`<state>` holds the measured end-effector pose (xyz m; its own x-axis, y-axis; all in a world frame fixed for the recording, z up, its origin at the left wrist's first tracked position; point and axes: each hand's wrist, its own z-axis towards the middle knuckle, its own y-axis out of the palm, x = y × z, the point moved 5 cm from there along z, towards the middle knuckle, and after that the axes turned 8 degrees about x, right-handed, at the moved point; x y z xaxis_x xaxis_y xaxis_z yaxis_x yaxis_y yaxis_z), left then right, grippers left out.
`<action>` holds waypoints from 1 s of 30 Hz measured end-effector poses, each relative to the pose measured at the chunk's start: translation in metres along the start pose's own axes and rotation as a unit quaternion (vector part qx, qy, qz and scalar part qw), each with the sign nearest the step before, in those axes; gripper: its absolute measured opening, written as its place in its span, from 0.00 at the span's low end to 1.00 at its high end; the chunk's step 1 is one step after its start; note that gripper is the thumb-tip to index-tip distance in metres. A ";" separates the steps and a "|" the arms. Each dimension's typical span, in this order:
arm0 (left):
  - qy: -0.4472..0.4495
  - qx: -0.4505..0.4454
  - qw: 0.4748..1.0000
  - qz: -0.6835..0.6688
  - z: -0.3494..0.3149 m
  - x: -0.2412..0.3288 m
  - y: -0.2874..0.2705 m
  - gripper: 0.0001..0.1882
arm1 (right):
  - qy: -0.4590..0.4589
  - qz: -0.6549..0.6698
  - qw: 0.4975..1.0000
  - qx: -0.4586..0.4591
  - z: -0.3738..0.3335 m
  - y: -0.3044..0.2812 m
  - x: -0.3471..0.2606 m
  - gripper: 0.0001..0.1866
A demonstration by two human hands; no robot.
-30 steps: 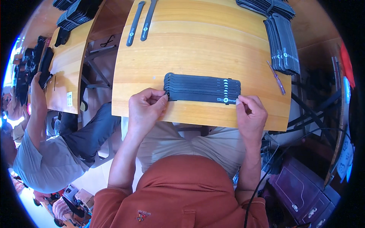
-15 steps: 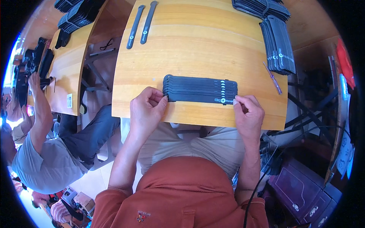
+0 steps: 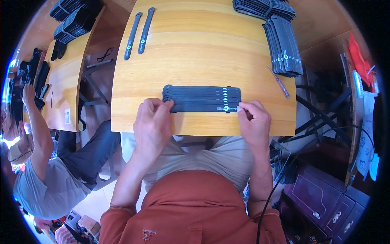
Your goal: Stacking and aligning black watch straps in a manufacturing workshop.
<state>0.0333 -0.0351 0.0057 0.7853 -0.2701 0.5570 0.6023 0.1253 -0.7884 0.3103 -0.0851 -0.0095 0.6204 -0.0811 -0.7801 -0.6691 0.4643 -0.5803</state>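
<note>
A fanned row of black straps [image 3: 195,99] with rounded ends lies crosswise near the table's front edge, overlapping so that each shows a narrow strip and a pale mark. At its near left corner, my left hand [image 3: 152,122] has thumb and fingers closed on the front strap's end. My right hand [image 3: 256,124] pinches the near right corner of the same strap, its fingers curled. My fingers hide both tips of that strap.
Two single straps lie at the table's [image 3: 195,61] far left. A purple-handled screwdriver [image 3: 278,83] and stacked strap bundles [image 3: 284,49] are at the right. Left of me, a person in a grey shirt [image 3: 46,187] works at another table [image 3: 73,77].
The view has shifted, so the table sits slightly further left. My left hand has turned more palm-down over the strap's left end; my right hand stays at the right end.
</note>
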 end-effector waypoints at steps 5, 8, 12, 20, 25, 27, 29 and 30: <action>0.203 -0.036 0.977 0.058 -0.011 0.029 0.014 0.28 | -0.183 -0.201 0.962 0.038 -0.010 0.004 -0.035 0.11; 0.234 -0.104 0.963 0.085 -0.018 0.031 0.029 0.36 | -0.278 -0.145 0.949 -0.019 -0.027 0.032 -0.062 0.17; 0.256 -0.140 0.949 0.119 -0.019 0.021 0.037 0.38 | -0.258 -0.129 0.951 -0.113 -0.041 0.059 -0.051 0.22; 0.277 -0.151 0.940 0.127 -0.008 -0.011 0.001 0.35 | -0.209 -0.197 0.952 -0.104 -0.041 0.020 -0.018 0.25; 0.313 -0.174 0.925 0.125 -0.003 -0.029 -0.009 0.32 | -0.211 -0.191 0.954 -0.095 -0.041 0.015 -0.017 0.25; 0.307 -0.167 0.931 0.107 0.006 -0.039 -0.015 0.32 | -0.202 -0.188 0.956 -0.102 -0.041 0.015 -0.017 0.26; 0.257 -0.103 0.960 0.048 0.019 -0.054 -0.016 0.31 | -0.210 -0.186 0.955 -0.097 -0.041 0.015 -0.017 0.25; 0.258 -0.099 0.960 0.049 0.026 -0.056 -0.011 0.31 | -0.210 -0.189 0.954 -0.096 -0.042 0.016 -0.017 0.25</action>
<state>-0.0135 0.0036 -0.0093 0.6306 -0.7097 0.3140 0.4490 0.0037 -0.8935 0.2723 -0.1134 -0.0150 0.9148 0.1682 -0.3672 -0.4023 0.2980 -0.8656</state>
